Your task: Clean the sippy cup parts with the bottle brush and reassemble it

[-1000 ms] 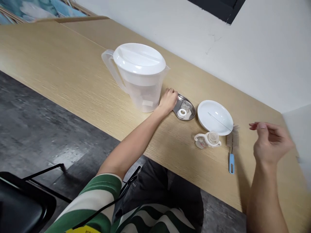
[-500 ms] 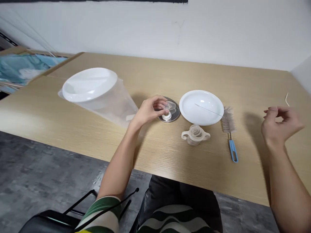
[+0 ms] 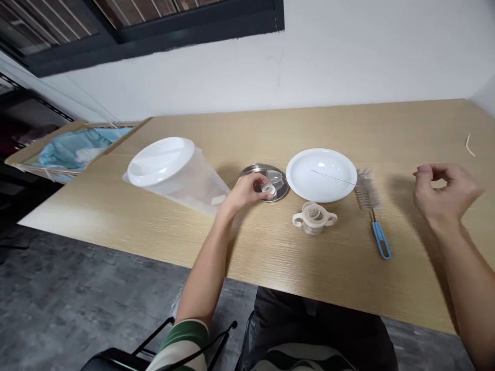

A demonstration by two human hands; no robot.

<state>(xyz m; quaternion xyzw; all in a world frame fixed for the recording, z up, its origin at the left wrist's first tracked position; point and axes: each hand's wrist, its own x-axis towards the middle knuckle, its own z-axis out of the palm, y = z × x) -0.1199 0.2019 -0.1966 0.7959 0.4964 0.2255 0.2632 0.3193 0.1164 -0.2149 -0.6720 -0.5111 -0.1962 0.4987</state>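
Note:
My left hand (image 3: 248, 191) is over a shiny metal plate (image 3: 253, 168). Its thumb and fingertips are closed around a small round white-and-clear ring piece (image 3: 269, 190) on the plate. A clear plastic cap (image 3: 275, 178) lies beside it, just past the fingertips. My right hand (image 3: 444, 193) is at the right over the table, thumb and fingers curled together in a loop with nothing visible in them. Between the hands stand a white bowl (image 3: 309, 180) and a clear two-handled cup part (image 3: 314, 219). A bottle brush (image 3: 381, 239) with a blue handle lies nearest my right hand.
A frosted pitcher (image 3: 181, 180) with a white lid stands left of my left hand. A thin wire brush (image 3: 328, 176) rests across the bowl. A short pale strip (image 3: 469, 145) lies far right. Beyond the table's left end is a basket (image 3: 73, 149) with blue cloth-like contents.
My left hand has let go of the clear cap, which now lies on the metal plate, and has closed on the ring piece. My right hand is nearly still. The view has tilted up.

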